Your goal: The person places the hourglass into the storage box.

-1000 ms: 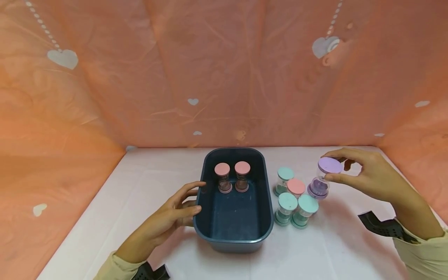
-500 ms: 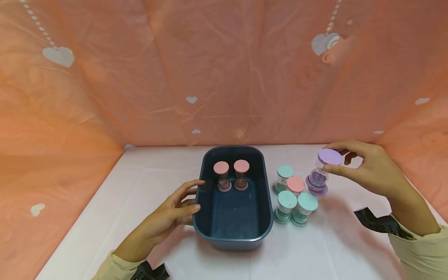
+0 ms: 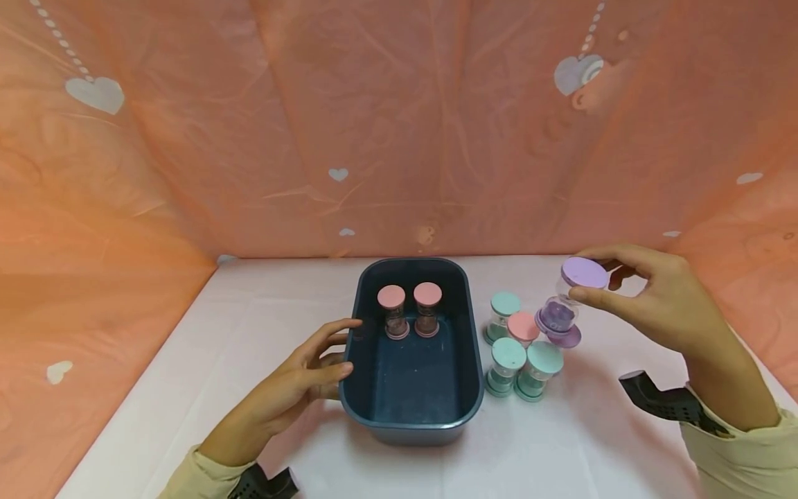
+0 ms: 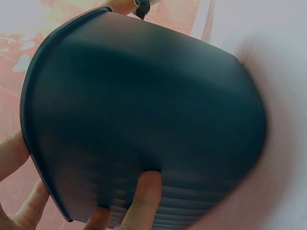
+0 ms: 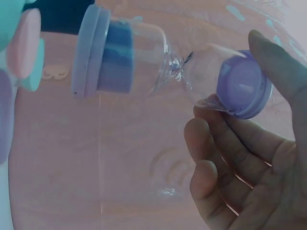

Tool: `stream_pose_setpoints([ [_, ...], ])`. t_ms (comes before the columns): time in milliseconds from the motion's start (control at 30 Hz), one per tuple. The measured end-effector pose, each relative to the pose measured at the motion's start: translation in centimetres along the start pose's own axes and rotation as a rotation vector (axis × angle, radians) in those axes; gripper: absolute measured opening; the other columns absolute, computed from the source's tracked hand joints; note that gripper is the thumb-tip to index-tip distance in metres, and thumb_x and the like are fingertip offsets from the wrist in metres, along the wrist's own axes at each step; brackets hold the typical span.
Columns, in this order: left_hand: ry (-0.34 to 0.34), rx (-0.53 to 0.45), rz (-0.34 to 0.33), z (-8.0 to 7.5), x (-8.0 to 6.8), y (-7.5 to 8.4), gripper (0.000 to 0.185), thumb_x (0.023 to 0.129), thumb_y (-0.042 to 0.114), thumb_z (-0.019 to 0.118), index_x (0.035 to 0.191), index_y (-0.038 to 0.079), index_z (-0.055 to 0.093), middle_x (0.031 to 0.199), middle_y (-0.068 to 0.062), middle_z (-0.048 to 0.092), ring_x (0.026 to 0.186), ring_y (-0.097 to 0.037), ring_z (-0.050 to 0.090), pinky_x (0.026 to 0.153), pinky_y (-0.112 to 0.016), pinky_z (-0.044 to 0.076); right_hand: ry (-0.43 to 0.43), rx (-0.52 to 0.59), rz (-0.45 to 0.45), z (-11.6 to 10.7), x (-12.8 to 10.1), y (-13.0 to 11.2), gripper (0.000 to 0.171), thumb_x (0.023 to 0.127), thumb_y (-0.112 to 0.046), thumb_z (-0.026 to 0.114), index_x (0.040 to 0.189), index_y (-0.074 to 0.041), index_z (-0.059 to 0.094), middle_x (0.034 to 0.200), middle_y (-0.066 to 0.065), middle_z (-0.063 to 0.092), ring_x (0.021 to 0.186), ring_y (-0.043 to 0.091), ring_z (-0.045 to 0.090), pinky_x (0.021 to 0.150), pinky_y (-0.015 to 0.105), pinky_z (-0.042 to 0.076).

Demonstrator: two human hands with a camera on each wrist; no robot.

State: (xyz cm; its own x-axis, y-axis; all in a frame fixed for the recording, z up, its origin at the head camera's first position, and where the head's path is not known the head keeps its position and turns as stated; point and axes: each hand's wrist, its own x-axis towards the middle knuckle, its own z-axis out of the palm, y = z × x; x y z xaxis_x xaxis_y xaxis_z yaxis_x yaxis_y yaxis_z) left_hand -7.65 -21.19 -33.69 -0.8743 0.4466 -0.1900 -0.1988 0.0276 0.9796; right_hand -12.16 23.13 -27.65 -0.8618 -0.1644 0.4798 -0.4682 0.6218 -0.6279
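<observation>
My right hand (image 3: 654,294) holds a purple sand timer (image 3: 570,294) by its top cap between thumb and fingers. It hangs tilted, and the right wrist view shows its two clear bulbs. Just under it is a purple disc (image 3: 566,338), apparently another timer's cap. My left hand (image 3: 302,381) grips the left wall of a dark blue tub (image 3: 411,433), two fingertips at the rim and others against the outer wall (image 4: 144,105). Inside the tub, toward the back, stand two pink sand timers (image 3: 391,298).
Right of the tub, three teal sand timers (image 3: 508,355) stand close together around a pink sand timer (image 3: 522,327). An orange sheet with pale hearts (image 3: 399,138) hangs behind the white tabletop (image 3: 293,291).
My right hand has raised the purple timer slightly and shifted it left, tilting it more and uncovering the purple disc below. My left hand keeps its place on the tub.
</observation>
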Motion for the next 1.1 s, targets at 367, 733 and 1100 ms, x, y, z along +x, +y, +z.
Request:
stream_pose_setpoints([
  [367, -0.007, 0.0, 0.015, 0.0, 0.0, 0.1, 0.06, 0.097, 0.016, 0.06, 0.151, 0.022, 0.035, 0.153, -0.022, 0.022, 0.126, -0.027, 0.048, 0.09, -0.042, 0.053, 0.022, 0.022, -0.14, 1.6, 0.5, -1.9, 0.046, 0.067, -0.003, 0.089, 0.107, -0.019, 0.074, 0.095, -0.024, 0.068, 0.082, -0.001, 0.056, 0.073, 0.008, 0.043],
  [733, -0.013, -0.008, 0.011, 0.1, 0.0, -0.2, 0.059, 0.098, 0.015, 0.059, 0.151, 0.024, 0.034, 0.153, -0.022, 0.023, 0.124, -0.024, 0.051, 0.089, -0.041, 0.054, -0.017, 0.026, -0.094, 2.3, 1.0, -3.9, 0.042, 0.073, -0.012, 0.088, 0.11, -0.026, 0.073, 0.096, -0.02, 0.069, 0.084, 0.002, 0.055, 0.074, 0.01, 0.043],
  [1100, -0.004, -0.009, 0.009, 0.1, -0.1, -0.2, 0.058, 0.097, 0.015, 0.059, 0.15, 0.025, 0.036, 0.153, -0.022, 0.024, 0.125, -0.024, 0.05, 0.091, -0.044, 0.053, -0.182, -0.064, -0.107, 3.5, 3.5, -7.3, 0.035, 0.077, -0.037, 0.086, 0.108, -0.034, 0.071, 0.092, -0.016, 0.066, 0.087, 0.002, 0.056, 0.074, 0.018, 0.045],
])
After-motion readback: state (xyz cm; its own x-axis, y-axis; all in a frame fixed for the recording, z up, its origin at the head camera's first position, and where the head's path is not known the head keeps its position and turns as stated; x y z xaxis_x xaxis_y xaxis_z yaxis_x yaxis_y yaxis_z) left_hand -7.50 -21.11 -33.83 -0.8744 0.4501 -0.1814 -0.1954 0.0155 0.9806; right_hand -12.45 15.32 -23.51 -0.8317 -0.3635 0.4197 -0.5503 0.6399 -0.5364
